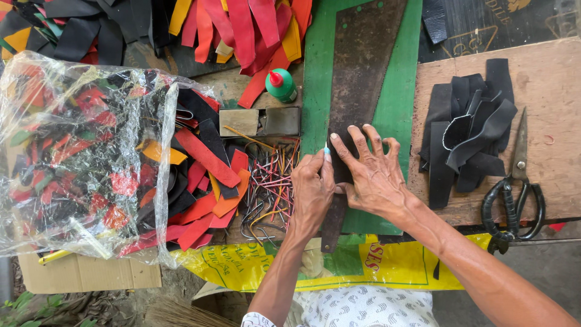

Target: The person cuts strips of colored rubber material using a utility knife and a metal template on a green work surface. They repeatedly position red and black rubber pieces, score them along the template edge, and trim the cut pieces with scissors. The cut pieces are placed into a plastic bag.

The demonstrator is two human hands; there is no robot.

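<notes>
- Under my right hand (375, 175) I see a long, tapered, rust-brown metal blade (363, 66), rough and matt.
- It lies on a smooth green painted board (402, 91).
- The black strips (469, 130) look like matt leather.
- The clear plastic bag (78, 157) is glossy and crinkled.
- The pale wooden plank (544, 91) is bare and dull.

- A large clear plastic bag (78, 151), stuffed with red, black, orange and green strips, is laid at the left.
- A brown cardboard box (85, 272) is partly seen under the bag.
- A yellow printed sack (375, 263) is draped along the near edge.
- A small green bottle (281, 86), red-capped, is laid near the top centre.
</notes>
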